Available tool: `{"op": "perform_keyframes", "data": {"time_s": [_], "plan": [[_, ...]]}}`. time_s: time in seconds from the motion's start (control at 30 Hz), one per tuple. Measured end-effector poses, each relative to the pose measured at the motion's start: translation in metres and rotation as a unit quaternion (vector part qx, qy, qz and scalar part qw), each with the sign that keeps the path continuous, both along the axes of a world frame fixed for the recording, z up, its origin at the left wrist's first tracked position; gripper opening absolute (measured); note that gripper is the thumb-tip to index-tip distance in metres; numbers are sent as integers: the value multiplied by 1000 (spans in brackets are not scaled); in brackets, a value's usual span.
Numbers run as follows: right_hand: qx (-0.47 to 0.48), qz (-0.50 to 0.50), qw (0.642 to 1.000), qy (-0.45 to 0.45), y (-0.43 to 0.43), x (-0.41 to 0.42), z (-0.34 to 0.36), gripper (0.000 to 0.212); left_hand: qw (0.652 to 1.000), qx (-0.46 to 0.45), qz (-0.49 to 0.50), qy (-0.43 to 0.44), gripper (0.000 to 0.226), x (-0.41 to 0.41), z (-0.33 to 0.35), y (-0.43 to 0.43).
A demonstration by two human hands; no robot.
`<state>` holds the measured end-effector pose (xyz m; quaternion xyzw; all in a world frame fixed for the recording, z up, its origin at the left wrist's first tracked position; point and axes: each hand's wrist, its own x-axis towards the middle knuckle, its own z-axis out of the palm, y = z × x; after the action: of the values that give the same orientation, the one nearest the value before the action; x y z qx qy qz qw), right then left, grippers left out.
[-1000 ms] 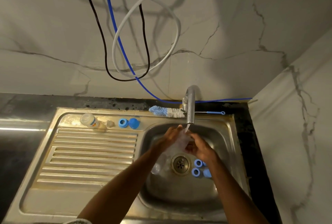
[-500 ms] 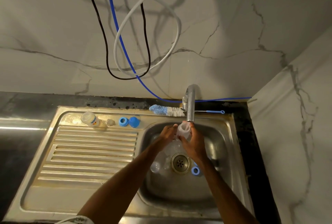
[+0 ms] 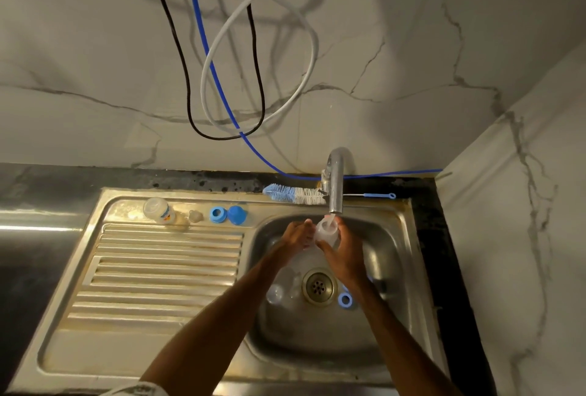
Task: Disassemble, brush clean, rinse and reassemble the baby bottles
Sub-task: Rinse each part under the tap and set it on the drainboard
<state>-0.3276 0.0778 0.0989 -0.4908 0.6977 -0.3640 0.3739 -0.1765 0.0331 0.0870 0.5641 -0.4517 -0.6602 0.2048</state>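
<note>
You're rinsing: your right hand (image 3: 344, 253) curls round the bottle (image 3: 326, 230) under the tap (image 3: 336, 186), by the sink's (image 3: 400, 230) back edge. Your left hand (image 3: 295, 235) touches it, grip unclear. Next, probably tip it out.

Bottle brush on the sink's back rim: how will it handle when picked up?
Bottle brush probably light: thin wire stem, blue loop handle. Bristle head looks soft, likely squashes if pinched. Long and slim, so it may flex or swing if lifted by one end.
</note>
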Motion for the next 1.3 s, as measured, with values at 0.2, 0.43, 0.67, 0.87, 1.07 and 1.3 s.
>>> {"op": "perform_keyframes", "data": {"time_s": [0.2,0.43,0.67,0.87,1.07,1.3], "plan": [[-16,16,1000,5,3,4,0,57,1000,-6,-10,-11,68,-1,-10,0],[-46,16,998,47,4,-1,-9,58,1000,-11,2,14,59,1,-7,-1],[95,30,994,-42,-14,-17,-13,54,998,24,55,19,43,-17,-4,-4],[304,-34,909,-283,-25,-26,-12,50,994,92,46,32,78,-28,-51,-21],[357,-77,860,-357,-37,-32,-19,63,979,160,92,93,45,-32,-38,-18],[325,-74,868,-368,-35,-34,-15,44,985,127,89,77,43,-30,-43,-22]]}}
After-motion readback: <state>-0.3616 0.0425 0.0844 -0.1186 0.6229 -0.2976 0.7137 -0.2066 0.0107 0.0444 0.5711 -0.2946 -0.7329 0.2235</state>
